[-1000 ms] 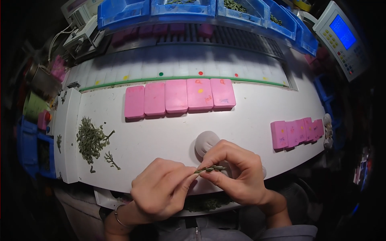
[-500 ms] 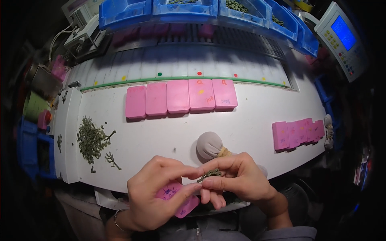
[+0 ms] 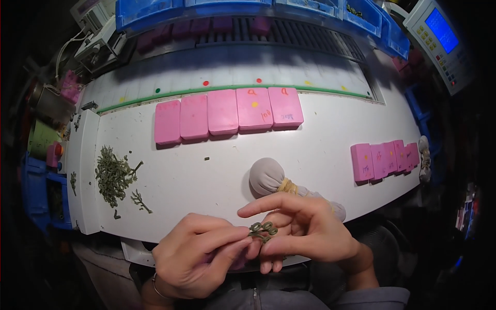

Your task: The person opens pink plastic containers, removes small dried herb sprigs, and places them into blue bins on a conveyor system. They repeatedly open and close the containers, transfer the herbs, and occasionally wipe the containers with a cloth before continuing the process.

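My left hand (image 3: 199, 253) is closed, its thumb and forefinger pinching the end of a small green wax piece (image 3: 267, 228) with several ring-shaped loops. Under that palm a bit of a pink rubber mold block (image 3: 238, 263) shows; most of it is hidden. My right hand (image 3: 310, 232) is spread around the loops, its forefinger raised and thumb apart. The loops lie against its curled fingers. Just beyond the hands rests a grey cloth pouch (image 3: 268, 175) tied with a tan band.
Pink blocks (image 3: 223, 111) stand in a row before a green-edged light panel (image 3: 232, 72). More pink blocks (image 3: 380, 161) line up at right. A heap of green wax pieces (image 3: 112, 175) lies at left. Blue bins (image 3: 227, 11) and a keypad device (image 3: 439, 44) are at the back.
My right forefinger has lifted off and the thumb has parted from it, so the ring loops show more. My left fingers have closed on the piece's end, covering most of the pink block.
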A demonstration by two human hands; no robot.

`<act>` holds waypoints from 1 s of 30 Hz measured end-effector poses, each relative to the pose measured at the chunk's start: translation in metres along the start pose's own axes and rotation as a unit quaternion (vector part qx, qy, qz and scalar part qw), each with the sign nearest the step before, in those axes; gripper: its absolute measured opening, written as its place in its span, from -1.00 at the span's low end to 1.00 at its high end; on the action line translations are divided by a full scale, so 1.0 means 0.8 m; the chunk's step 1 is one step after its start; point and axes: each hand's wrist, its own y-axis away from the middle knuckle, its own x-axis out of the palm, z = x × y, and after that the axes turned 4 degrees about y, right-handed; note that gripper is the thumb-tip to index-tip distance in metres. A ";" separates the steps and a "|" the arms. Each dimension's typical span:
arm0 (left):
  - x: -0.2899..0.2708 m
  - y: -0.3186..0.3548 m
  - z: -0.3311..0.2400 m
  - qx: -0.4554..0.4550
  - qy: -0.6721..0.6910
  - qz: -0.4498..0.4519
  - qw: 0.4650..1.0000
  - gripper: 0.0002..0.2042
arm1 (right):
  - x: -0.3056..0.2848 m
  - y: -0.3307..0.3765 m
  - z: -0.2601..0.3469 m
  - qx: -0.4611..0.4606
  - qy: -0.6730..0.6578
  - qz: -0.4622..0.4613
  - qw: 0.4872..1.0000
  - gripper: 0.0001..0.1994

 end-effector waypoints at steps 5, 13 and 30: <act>0.000 0.006 0.005 -0.006 0.024 -0.026 0.999 -0.82 | -0.011 0.007 -0.013 -0.033 -0.104 -0.014 0.994 -0.61; 0.002 0.002 0.012 -0.017 0.008 -0.040 0.999 -0.82 | -0.010 0.002 -0.016 -0.069 -0.128 0.000 0.989 -0.61; 0.070 -0.023 0.070 -0.170 0.237 -0.068 0.954 -0.78 | -0.323 0.287 0.002 -0.425 0.014 -0.627 0.653 -0.78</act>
